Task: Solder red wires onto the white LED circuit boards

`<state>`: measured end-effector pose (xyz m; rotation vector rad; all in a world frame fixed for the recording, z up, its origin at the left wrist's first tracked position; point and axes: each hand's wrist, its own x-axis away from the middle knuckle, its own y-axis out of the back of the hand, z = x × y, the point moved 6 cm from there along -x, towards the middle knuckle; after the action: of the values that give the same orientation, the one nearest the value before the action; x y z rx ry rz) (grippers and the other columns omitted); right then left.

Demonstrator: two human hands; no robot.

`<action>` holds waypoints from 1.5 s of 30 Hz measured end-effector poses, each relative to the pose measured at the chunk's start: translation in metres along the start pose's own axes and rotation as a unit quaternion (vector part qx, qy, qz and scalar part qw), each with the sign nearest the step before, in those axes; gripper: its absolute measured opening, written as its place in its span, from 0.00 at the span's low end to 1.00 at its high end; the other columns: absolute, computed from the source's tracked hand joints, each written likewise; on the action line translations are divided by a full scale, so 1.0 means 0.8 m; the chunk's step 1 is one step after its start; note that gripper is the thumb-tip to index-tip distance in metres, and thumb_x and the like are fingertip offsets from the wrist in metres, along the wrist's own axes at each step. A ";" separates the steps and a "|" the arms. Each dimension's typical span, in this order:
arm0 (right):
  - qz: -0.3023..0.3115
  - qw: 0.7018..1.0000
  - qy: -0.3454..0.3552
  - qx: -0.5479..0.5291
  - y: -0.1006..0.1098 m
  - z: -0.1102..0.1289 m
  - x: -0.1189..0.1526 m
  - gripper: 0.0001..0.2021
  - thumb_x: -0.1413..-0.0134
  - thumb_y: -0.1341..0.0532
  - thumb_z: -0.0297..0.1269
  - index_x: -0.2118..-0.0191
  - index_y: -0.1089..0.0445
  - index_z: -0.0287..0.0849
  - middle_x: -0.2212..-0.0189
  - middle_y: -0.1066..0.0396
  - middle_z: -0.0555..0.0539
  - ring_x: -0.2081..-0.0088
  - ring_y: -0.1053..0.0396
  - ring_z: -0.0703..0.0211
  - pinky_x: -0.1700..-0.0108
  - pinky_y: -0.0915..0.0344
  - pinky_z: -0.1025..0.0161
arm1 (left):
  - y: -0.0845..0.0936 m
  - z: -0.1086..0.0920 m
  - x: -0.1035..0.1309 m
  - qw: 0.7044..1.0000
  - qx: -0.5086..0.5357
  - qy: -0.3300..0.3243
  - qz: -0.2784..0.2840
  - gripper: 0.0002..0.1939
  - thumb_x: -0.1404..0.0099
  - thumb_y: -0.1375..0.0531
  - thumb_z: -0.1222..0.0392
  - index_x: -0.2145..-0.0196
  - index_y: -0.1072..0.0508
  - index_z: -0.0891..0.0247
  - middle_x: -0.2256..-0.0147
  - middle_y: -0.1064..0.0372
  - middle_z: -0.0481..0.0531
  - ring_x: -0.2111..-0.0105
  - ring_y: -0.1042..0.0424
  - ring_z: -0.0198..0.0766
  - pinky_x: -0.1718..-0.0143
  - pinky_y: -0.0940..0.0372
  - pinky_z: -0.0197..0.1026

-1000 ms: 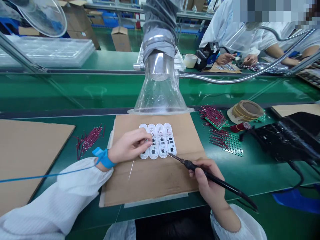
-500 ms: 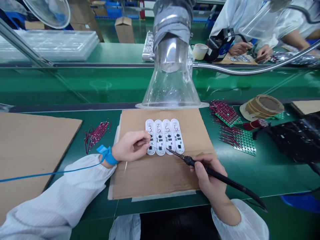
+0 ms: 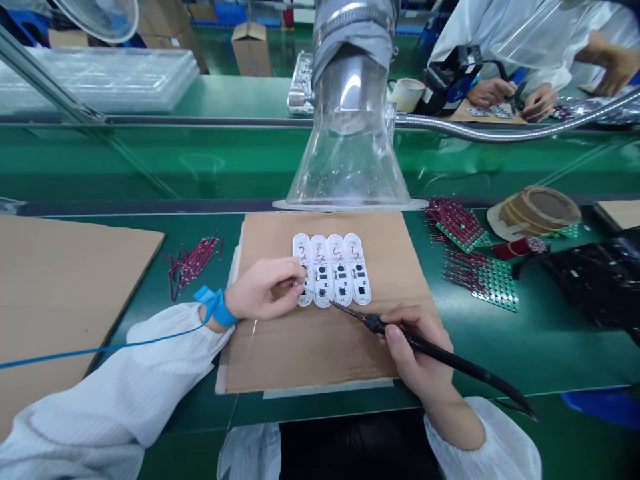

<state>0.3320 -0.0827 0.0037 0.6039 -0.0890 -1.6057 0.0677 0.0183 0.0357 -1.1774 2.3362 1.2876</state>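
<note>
Several white rounded circuit boards (image 3: 341, 270) stand side by side on a cardboard sheet (image 3: 310, 353), each with short red wires and dark chips. My right hand (image 3: 420, 347) grips a soldering iron (image 3: 375, 323) like a pen. Its tip points left, close to the lower end of the second board from the left. My left hand (image 3: 270, 287) is pinched on a thin solder wire (image 3: 313, 291) that runs toward the iron tip. Those fingers partly cover the leftmost board. A blue wrist strap (image 3: 215, 307) circles my left wrist.
A clear fume hood (image 3: 350, 167) hangs over the cardboard's far edge. Red wires (image 3: 195, 263) lie at left. Green boards with red wires (image 3: 493, 280), a tape roll (image 3: 535, 210) and a black device (image 3: 595, 280) are at right. Across the bench, a co-worker's hands (image 3: 540, 100) handle boards.
The iron tip has shifted left, from the third board's lower end toward the second's. My left hand keeps its pinch near the leftmost board. The whole view has shifted slightly.
</note>
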 end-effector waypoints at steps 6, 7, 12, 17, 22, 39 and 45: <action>-0.015 1.000 -0.007 0.004 0.002 -0.001 0.000 0.03 0.29 0.34 0.39 0.57 0.23 0.48 0.67 0.19 0.50 0.74 0.22 0.59 0.71 0.23 0.64 | 0.000 0.001 0.001 1.000 0.012 0.005 -0.001 0.08 0.29 0.42 0.71 0.61 0.33 0.59 0.73 0.44 0.41 0.75 0.46 0.32 0.74 0.48 0.37; -0.024 1.000 -0.007 0.001 0.004 -0.001 0.000 0.03 0.29 0.34 0.39 0.57 0.23 0.48 0.67 0.20 0.49 0.74 0.22 0.59 0.71 0.23 0.63 | 0.001 0.002 0.001 1.000 0.014 0.009 -0.003 0.07 0.29 0.42 0.71 0.61 0.33 0.59 0.73 0.44 0.41 0.75 0.46 0.32 0.74 0.48 0.37; -0.008 1.000 -0.013 0.001 0.001 -0.004 0.002 0.03 0.29 0.33 0.40 0.56 0.23 0.49 0.67 0.19 0.49 0.73 0.21 0.59 0.70 0.22 0.63 | 0.001 0.001 0.000 1.000 0.011 0.013 -0.001 0.07 0.29 0.42 0.70 0.60 0.33 0.59 0.73 0.44 0.41 0.76 0.46 0.32 0.74 0.48 0.37; 0.027 0.999 -0.023 0.017 -0.004 -0.008 0.003 0.03 0.29 0.33 0.40 0.55 0.24 0.49 0.68 0.19 0.49 0.72 0.20 0.57 0.70 0.23 0.63 | -0.001 0.002 0.000 1.000 0.004 0.021 0.006 0.06 0.29 0.43 0.69 0.62 0.33 0.59 0.74 0.43 0.41 0.76 0.46 0.32 0.74 0.47 0.37; 0.008 1.000 -0.007 0.002 0.001 -0.005 0.003 0.02 0.28 0.33 0.38 0.54 0.24 0.50 0.67 0.20 0.51 0.73 0.21 0.60 0.70 0.24 0.65 | 0.000 0.001 0.000 1.000 0.011 0.019 0.002 0.06 0.29 0.43 0.70 0.62 0.32 0.59 0.74 0.42 0.41 0.76 0.45 0.33 0.74 0.47 0.37; 0.020 1.000 -0.015 -0.003 -0.002 -0.008 0.001 0.04 0.27 0.33 0.41 0.53 0.24 0.49 0.64 0.19 0.49 0.71 0.20 0.59 0.68 0.22 0.62 | -0.001 0.003 0.000 1.000 0.020 0.018 0.011 0.06 0.30 0.42 0.69 0.62 0.32 0.59 0.74 0.42 0.40 0.77 0.46 0.31 0.75 0.48 0.36; 0.062 0.998 -0.014 0.014 -0.008 -0.004 -0.002 0.05 0.27 0.34 0.43 0.54 0.24 0.49 0.66 0.19 0.49 0.71 0.19 0.58 0.68 0.22 0.63 | -0.004 0.004 0.000 0.999 0.025 0.016 0.022 0.06 0.30 0.43 0.69 0.63 0.33 0.59 0.74 0.41 0.41 0.77 0.45 0.32 0.75 0.47 0.37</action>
<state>0.3277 -0.0794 -0.0014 0.5857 -0.1674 -1.4944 0.0695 0.0193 0.0318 -1.1455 2.4143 1.2252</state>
